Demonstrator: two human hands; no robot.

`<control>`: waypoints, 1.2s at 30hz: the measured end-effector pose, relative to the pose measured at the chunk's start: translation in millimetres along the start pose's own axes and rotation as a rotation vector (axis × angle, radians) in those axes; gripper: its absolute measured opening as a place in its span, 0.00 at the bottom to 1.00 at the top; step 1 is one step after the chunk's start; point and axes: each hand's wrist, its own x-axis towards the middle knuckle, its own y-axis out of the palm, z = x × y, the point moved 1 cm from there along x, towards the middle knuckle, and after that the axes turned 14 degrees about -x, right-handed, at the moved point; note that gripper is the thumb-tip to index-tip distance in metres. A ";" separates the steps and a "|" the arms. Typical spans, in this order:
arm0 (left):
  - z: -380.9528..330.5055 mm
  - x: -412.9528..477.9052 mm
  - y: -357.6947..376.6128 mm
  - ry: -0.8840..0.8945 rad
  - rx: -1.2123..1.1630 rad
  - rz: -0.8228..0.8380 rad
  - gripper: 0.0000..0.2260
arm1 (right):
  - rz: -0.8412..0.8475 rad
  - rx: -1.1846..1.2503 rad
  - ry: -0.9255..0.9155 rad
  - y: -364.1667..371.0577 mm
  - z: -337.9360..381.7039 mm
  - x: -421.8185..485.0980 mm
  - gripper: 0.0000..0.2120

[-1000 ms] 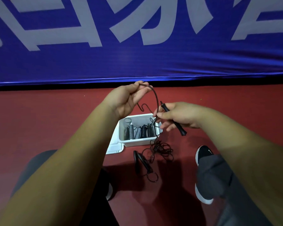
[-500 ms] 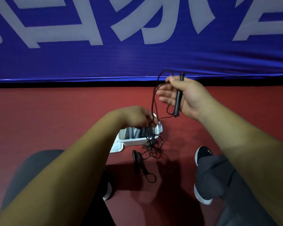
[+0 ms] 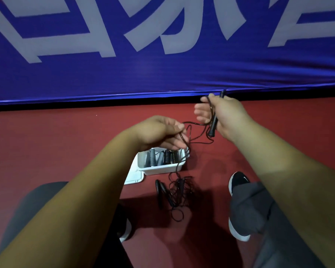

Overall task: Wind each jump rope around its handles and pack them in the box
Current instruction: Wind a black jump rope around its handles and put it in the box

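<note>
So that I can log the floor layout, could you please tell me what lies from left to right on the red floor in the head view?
White lid → white box → right shoe. The loose rope overlaps the box's span, so I leave it out.

The left hand (image 3: 159,132) and right hand (image 3: 225,115) are bare, as are the left forearm (image 3: 81,194) and right forearm (image 3: 290,171). Dark grey trousers (image 3: 249,207) cover both legs. The right shoe (image 3: 238,182) is a black sneaker with a white sole and a small white mark; the left shoe (image 3: 125,229) matches.
</note>
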 end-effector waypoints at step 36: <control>44.8 -1.8 -4.0 -0.391 0.490 0.349 0.19 | 0.194 0.198 -0.025 17.7 7.0 -14.4 0.06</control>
